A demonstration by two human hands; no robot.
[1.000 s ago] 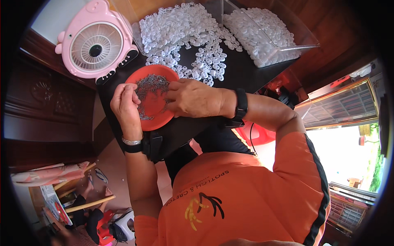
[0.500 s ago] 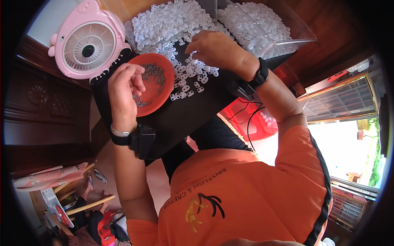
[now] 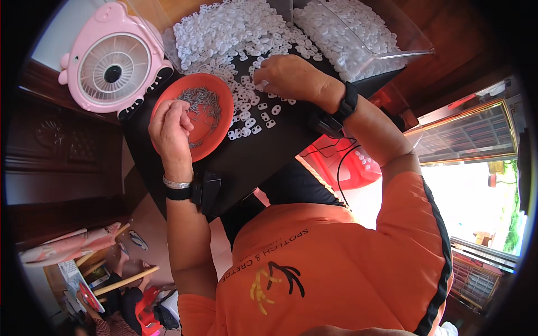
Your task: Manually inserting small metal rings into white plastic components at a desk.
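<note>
My left hand (image 3: 172, 127) is over the left part of an orange plate (image 3: 223, 134), its fingers curled inward. Whatever may lie between those fingertips is hidden. In the plate are many small grey metal screws (image 3: 208, 103). My right hand (image 3: 294, 78) bends palm-down above a spread of small white plastic pieces with two holes (image 3: 249, 122). Its thumb and fingers close on one small white plastic piece (image 3: 261, 85), only partly visible. Loose pieces lie on the black tabletop (image 3: 263, 151) between the plate and my right hand.
Behind the plate rises a large heap of white pieces (image 3: 224, 31). A clear plastic bin (image 3: 386, 56) full of them stands at the far right. At the far left is a pink fan (image 3: 112, 67). Below the table's right side sits a red plastic stool (image 3: 353, 168). Another person is at the lower left.
My left hand has shifted slightly right and down over the plate, fingers still curled. My right hand has come down closer to the loose white pieces.
</note>
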